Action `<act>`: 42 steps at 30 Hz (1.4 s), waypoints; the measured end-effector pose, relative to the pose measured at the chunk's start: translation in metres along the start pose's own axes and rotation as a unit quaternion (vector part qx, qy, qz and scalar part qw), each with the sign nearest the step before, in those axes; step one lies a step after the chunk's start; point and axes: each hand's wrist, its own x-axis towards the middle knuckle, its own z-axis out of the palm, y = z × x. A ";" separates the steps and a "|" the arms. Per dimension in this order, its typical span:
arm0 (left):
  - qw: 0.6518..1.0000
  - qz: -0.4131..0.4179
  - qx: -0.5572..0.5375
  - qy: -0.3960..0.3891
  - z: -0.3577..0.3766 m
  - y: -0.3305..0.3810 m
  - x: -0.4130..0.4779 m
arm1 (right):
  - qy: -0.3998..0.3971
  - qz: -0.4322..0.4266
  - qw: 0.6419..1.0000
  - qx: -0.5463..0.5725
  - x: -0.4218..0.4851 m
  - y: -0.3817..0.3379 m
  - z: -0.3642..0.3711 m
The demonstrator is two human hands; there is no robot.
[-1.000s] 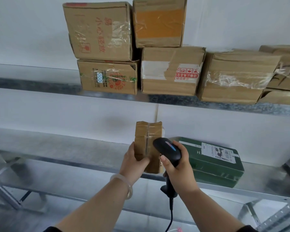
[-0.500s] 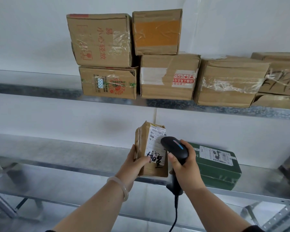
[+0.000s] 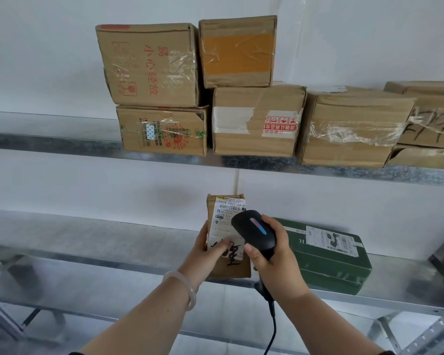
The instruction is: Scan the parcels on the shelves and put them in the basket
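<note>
Two metal shelves run across a white wall. The upper shelf (image 3: 62,147) carries a row of brown cardboard boxes (image 3: 256,124), some stacked two high; the boxes at the far right (image 3: 431,116) are cut off by the frame edge, so their full width cannot be told. The lower shelf (image 3: 87,242) holds a flat green parcel (image 3: 328,262), whose left end is hidden behind the right hand (image 3: 274,257); its white label is too small to read. Just left of it, the small brown parcel (image 3: 231,271) stands upright in front of the lower shelf's edge, held by the left hand (image 3: 205,260), thumb pressed across the front and the other fingers out of sight behind it. Whether its bottom rests on the shelf cannot be made out. The right hand is curled round the handle of a black scanner (image 3: 254,231), whose head, marked with a red and blue light strip, covers the right part of the parcel's white label (image 3: 224,221). The barcode at the top shows, the fine print does not read, and black handwriting lower down is partly covered by the thumb. A pale bracelet (image 3: 187,290) circles the left wrist. The scanner's black cable (image 3: 273,329) drops out of the frame.
</note>
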 end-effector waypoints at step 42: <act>0.950 -0.080 -0.167 0.253 -0.078 -0.047 -0.058 | -0.145 -0.039 0.987 -0.062 -0.023 -0.042 0.087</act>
